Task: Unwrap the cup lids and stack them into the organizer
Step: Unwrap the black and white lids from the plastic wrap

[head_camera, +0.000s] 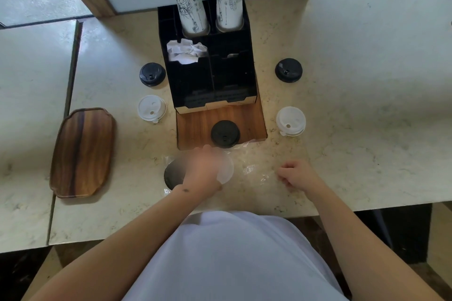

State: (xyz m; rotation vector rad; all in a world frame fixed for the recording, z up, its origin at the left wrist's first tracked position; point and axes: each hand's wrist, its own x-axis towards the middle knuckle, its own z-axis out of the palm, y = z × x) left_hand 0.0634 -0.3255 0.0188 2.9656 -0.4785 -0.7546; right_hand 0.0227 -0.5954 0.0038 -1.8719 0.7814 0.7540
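A black organizer (220,76) stands on a wooden base (195,124) at the middle of the counter. My left hand (203,168), blurred, grips a white lid (226,171) just in front of the base. A black lid (172,173) lies in clear wrap under my left wrist. My right hand (297,175) rests on the crumpled clear wrap (254,168) with its fingers curled. Another black lid (225,133) sits on the wooden base. Black lids (152,74) (288,70) and white lids (151,107) (290,121) lie on both sides of the organizer.
Two stacks of paper cups (192,7) (228,0) stand in the organizer's back slots. Crumpled white napkins (186,51) fill a middle slot. A wooden tray (83,151) lies at the left. The counter's front edge runs just before my body.
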